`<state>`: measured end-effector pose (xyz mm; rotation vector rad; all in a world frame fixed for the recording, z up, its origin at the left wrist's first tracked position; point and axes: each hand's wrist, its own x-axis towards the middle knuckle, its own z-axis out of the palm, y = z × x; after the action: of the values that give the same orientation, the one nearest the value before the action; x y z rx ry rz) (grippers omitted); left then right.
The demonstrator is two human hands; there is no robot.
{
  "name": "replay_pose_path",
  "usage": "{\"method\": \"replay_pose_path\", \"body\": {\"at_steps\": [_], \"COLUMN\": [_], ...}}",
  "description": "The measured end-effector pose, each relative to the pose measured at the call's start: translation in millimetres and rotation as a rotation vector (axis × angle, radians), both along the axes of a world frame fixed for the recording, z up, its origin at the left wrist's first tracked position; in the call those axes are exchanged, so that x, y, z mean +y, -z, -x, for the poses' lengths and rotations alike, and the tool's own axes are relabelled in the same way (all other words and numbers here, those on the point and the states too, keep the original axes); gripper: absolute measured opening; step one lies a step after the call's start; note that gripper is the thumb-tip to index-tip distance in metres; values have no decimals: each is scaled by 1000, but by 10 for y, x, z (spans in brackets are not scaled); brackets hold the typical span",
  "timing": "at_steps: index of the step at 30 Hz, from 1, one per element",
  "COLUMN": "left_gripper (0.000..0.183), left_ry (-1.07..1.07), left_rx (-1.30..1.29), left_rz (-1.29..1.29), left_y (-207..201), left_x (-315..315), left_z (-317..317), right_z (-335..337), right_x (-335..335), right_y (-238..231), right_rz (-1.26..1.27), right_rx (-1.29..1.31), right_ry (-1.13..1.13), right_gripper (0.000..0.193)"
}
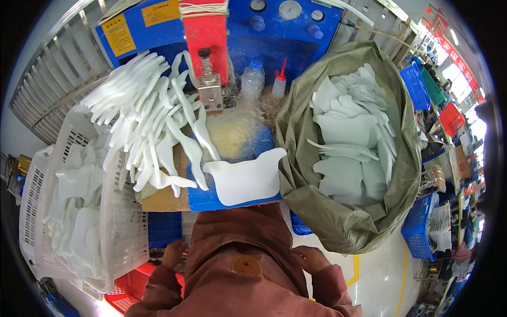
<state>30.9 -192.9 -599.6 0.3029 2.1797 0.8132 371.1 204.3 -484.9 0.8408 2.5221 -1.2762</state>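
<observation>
Both hands hang low beside my lap, away from the work table. My left hand (173, 254) is beside the apron (243, 227), near the white basket; its fingers are mostly hidden. On the other side my right hand (311, 259) lies against the apron's edge, fingers turned down and largely out of sight. A flat white foam-like piece (245, 177) with a curved outline lies alone on the blue board (198, 199) in front of me. Left of it, many narrow curved white strips (153, 121) are heaped on the table. Behind stands a red machine head (205, 39) with a metal block (211, 91).
At right a green woven sack (348, 232) holds wide white pieces (348, 127). The white basket (127, 232) at left contains more pieces. A clear bottle (253, 79) and a red-tipped squeeze bottle (279, 84) stand by yellowish dust. Below sits a red crate (127, 290).
</observation>
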Motion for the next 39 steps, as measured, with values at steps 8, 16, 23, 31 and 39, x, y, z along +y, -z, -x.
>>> {"method": "replay_pose_path", "body": {"at_steps": [8, 16, 23, 31, 39], "left_gripper": [48, 71, 72, 41, 34], "left_ry": [-163, -277, -505, -385, -501], "left_rx": [-292, -273, -559, -692, -369], "left_rz": [-740, -805, -842, -1093, -1147], "left_y": [-1639, -1236, -1196, -1515, -1751], "left_x": [1215, 2040, 2118, 1949, 1619], "left_z": [98, 183, 299, 298, 283], "right_z": [1959, 2389, 2376, 2139, 2131], "right_x": [350, 897, 791, 291, 753], "right_y": [-913, -18, -136, -419, 50], "right_rz": [-368, -236, 308, 457, 89], "right_rx": [387, 220, 395, 418, 382], "right_ry": [105, 370, 441, 324, 515], "right_gripper": [38, 59, 37, 21, 51]}}
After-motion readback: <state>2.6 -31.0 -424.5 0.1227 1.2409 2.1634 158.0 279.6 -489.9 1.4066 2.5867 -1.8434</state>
